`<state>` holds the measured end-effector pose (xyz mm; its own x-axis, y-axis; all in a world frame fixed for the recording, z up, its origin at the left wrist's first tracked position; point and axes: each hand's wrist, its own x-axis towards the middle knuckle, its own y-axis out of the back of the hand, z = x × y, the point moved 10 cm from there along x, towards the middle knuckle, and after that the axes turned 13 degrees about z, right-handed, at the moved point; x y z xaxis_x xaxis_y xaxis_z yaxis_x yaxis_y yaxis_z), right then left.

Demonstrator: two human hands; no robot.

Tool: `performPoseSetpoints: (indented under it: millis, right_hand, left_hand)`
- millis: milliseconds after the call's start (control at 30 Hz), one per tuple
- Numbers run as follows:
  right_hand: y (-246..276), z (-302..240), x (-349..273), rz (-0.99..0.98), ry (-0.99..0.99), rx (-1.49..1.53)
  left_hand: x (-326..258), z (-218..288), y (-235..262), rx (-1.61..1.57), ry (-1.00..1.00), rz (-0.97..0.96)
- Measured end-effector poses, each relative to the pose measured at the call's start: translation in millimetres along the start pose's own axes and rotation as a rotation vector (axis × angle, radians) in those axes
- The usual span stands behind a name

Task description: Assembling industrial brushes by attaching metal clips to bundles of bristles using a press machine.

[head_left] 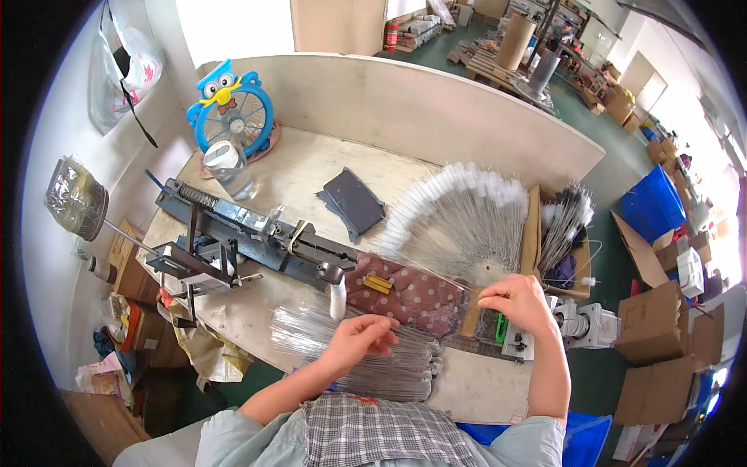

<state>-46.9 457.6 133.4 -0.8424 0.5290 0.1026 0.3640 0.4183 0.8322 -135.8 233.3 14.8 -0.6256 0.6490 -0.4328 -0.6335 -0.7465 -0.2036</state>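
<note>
My right hand (520, 302) is closed in a pinch above the right end of the bench. A thin pale wire (440, 275) runs from its fingertips toward the upper left. My left hand (360, 341) hovers over a bundle of loose metal wires (397, 370), thumb and fingers together; whatever they hold is too small to make out. Between the hands lies a dark red polka-dot cloth pad (420, 300) with a yellow clip-like piece (378, 284) on it. Beyond my right hand, many white-tipped wire brushes (475, 210) are fanned out.
A black metal bench fixture (249, 233) with a lever stands left. Behind it are a plastic jar (230, 173) and a blue cartoon fan (235, 117). A dark flat pad (352, 201) lies mid-bench. At right are a brush-filled cardboard box (535, 233) and a small motor-like machine (587, 323).
</note>
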Motion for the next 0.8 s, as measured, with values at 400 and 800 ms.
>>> performPoseSetpoints:
  millis: [400, 800]
  right_hand:
    - [-67, -130, 36, 0.211, 0.528, 0.27]
    - [-104, -155, 56, 0.192, 0.386, 0.055]
  left_hand:
    - [24, 7, 97, -0.83, 0.32, 0.299]
    - [30, 51, 72, 0.913, -0.205, 0.394]
